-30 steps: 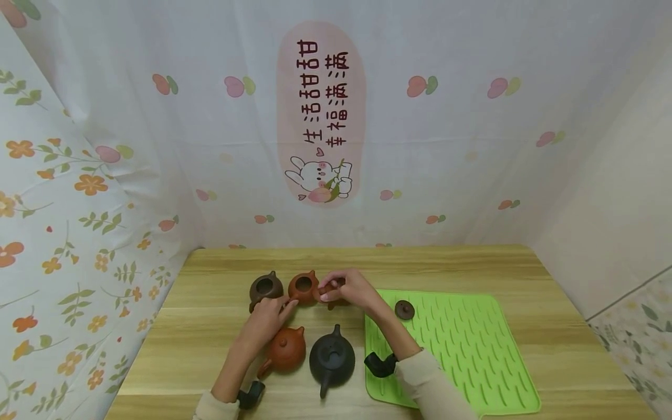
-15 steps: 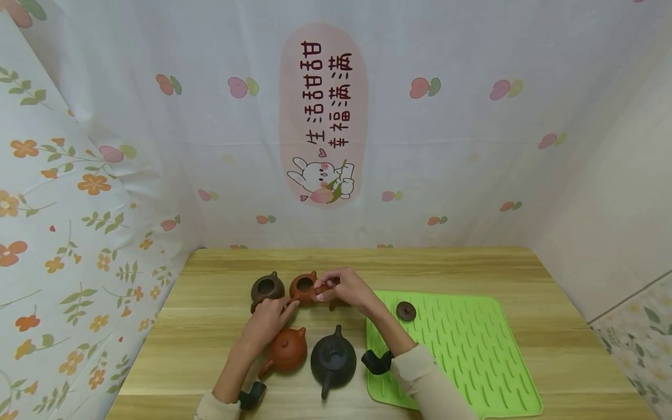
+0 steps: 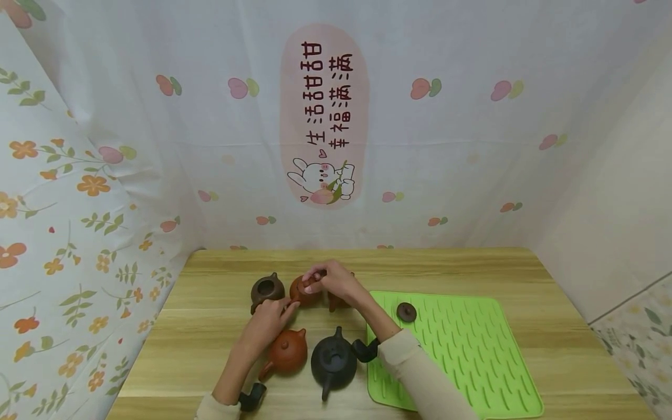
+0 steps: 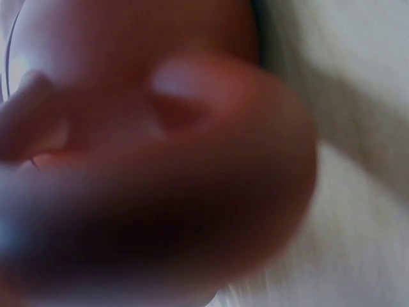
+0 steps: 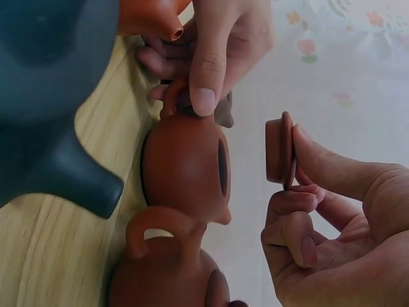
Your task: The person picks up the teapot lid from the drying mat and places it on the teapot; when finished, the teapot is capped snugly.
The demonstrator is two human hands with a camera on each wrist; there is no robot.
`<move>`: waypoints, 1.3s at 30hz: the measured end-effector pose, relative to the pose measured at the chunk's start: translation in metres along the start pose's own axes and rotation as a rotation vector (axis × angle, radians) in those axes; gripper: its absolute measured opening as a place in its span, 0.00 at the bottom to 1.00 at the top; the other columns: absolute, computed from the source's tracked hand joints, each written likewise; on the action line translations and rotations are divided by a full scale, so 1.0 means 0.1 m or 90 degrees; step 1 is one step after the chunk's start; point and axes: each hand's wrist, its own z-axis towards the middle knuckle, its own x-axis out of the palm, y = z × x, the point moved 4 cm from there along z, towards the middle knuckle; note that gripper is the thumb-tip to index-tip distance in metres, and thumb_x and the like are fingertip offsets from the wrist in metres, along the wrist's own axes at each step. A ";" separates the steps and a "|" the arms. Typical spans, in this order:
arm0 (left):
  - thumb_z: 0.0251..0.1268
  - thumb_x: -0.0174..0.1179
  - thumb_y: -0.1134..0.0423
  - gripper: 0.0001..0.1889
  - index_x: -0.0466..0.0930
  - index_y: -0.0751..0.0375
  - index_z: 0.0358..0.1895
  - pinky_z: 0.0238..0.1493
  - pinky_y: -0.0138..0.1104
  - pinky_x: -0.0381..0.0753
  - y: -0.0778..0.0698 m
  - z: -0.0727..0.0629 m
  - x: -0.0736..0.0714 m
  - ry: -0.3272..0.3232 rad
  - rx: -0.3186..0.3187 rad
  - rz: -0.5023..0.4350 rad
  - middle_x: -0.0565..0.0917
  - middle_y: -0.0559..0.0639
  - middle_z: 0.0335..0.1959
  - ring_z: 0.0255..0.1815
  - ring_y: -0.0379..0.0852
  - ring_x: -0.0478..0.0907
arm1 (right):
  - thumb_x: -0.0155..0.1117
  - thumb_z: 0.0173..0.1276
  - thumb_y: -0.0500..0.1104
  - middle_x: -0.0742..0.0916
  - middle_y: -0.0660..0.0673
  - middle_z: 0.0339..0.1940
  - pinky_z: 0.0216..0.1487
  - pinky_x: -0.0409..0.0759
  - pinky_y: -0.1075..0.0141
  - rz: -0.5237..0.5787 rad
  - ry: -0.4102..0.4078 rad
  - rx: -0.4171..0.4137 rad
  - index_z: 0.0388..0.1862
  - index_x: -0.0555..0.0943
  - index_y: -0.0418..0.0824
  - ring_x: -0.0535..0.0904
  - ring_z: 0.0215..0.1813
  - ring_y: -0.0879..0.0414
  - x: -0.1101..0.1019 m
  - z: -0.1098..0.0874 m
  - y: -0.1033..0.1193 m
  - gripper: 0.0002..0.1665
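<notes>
In the head view my left hand (image 3: pixel 268 319) grips the handle of an orange-brown clay teapot (image 5: pixel 182 163), steadying it upright on the wooden table. My right hand (image 3: pixel 336 280) pinches a small round clay teapot lid (image 5: pixel 280 150) by thumb and fingers, above that teapot's open mouth. The right wrist view shows a gap between lid and mouth. To the left stands a dark brown teapot (image 3: pixel 266 289) with an open top. Another reddish teapot (image 5: pixel 163 278), partly behind my right hand in the head view, stands to the right with its lid on.
Nearer me stand a lidded orange teapot (image 3: pixel 287 351) and a large dark grey teapot (image 3: pixel 333 361). A green ridged mat (image 3: pixel 457 350) lies at the right, bearing a dark brown lid (image 3: pixel 406 312). Patterned curtains (image 3: pixel 420 146) rise behind the table.
My right hand has moved left and slightly away from me, bringing the lid over the teapot's mouth. The left hand stays on the handle.
</notes>
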 end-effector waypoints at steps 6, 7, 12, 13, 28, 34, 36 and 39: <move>0.81 0.66 0.60 0.15 0.82 0.57 0.30 0.23 0.31 0.66 -0.04 -0.01 -0.02 -0.012 0.021 -0.011 0.67 0.37 0.17 0.18 0.34 0.65 | 0.74 0.72 0.29 0.76 0.50 0.30 0.48 0.75 0.59 0.016 0.013 0.006 0.45 0.90 0.32 0.73 0.38 0.56 0.06 0.10 0.03 0.05; 0.81 0.66 0.60 0.15 0.81 0.57 0.30 0.23 0.31 0.66 -0.05 -0.01 -0.03 -0.014 0.023 -0.013 0.67 0.37 0.17 0.18 0.34 0.65 | 0.74 0.72 0.29 0.76 0.50 0.29 0.48 0.75 0.59 0.015 0.014 0.007 0.45 0.90 0.32 0.72 0.38 0.56 0.06 0.11 0.03 0.05; 0.84 0.64 0.57 0.16 0.83 0.59 0.31 0.23 0.30 0.66 -0.08 -0.01 -0.06 -0.015 0.034 -0.019 0.68 0.38 0.17 0.19 0.33 0.65 | 0.73 0.73 0.29 0.77 0.50 0.30 0.45 0.72 0.63 -0.009 0.015 0.012 0.46 0.90 0.33 0.71 0.36 0.56 0.08 0.16 0.03 0.05; 0.85 0.62 0.55 0.18 0.83 0.60 0.32 0.23 0.30 0.66 -0.09 -0.02 -0.07 -0.015 0.037 -0.023 0.68 0.38 0.17 0.19 0.33 0.65 | 0.73 0.73 0.29 0.77 0.49 0.29 0.45 0.72 0.63 -0.011 0.015 0.014 0.46 0.90 0.33 0.71 0.36 0.56 0.08 0.16 0.03 0.05; 0.88 0.58 0.55 0.21 0.84 0.64 0.33 0.23 0.32 0.65 -0.23 -0.04 -0.17 -0.019 0.060 -0.018 0.70 0.41 0.18 0.19 0.35 0.65 | 0.72 0.72 0.27 0.80 0.49 0.29 0.39 0.73 0.66 -0.010 0.006 0.012 0.43 0.89 0.31 0.72 0.33 0.57 0.14 0.22 -0.11 0.04; 0.84 0.64 0.59 0.14 0.86 0.62 0.35 0.24 0.32 0.68 -0.22 -0.03 -0.16 0.005 0.012 -0.008 0.72 0.42 0.18 0.20 0.36 0.67 | 0.72 0.73 0.28 0.82 0.48 0.30 0.40 0.74 0.66 -0.015 -0.002 0.013 0.43 0.89 0.30 0.74 0.34 0.57 0.17 0.23 -0.10 0.02; 0.84 0.63 0.57 0.15 0.86 0.61 0.35 0.24 0.31 0.68 -0.11 -0.02 -0.08 -0.005 0.022 -0.007 0.72 0.40 0.18 0.19 0.34 0.67 | 0.71 0.74 0.28 0.83 0.48 0.31 0.41 0.74 0.67 -0.022 -0.003 0.013 0.43 0.89 0.31 0.74 0.34 0.57 0.18 0.23 -0.09 0.03; 0.88 0.59 0.53 0.20 0.86 0.62 0.35 0.24 0.32 0.68 -0.08 -0.02 -0.06 -0.019 0.055 -0.005 0.73 0.41 0.18 0.20 0.34 0.68 | 0.71 0.74 0.27 0.81 0.49 0.30 0.41 0.74 0.66 -0.026 0.002 0.013 0.43 0.90 0.31 0.74 0.34 0.57 0.19 0.24 -0.08 0.04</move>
